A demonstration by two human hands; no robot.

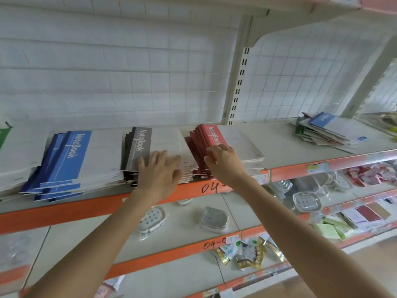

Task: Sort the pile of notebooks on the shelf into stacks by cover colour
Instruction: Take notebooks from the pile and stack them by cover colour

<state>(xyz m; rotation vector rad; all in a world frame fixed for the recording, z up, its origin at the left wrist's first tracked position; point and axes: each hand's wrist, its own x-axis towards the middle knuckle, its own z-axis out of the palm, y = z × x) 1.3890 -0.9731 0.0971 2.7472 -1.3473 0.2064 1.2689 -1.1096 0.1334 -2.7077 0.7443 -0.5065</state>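
Fingers [163, 157] touch two stacks: left hand [159, 175] grey [139, 145], right hand [225, 166] red [211, 136].

Matt paper notebooks [141, 147], painted metal shelf [290, 143], wire-grid backing [129, 72]

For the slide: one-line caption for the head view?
Left hand flat on the grey stack, right hand gripping the red stack; blue stack at left, unsorted pile far right.
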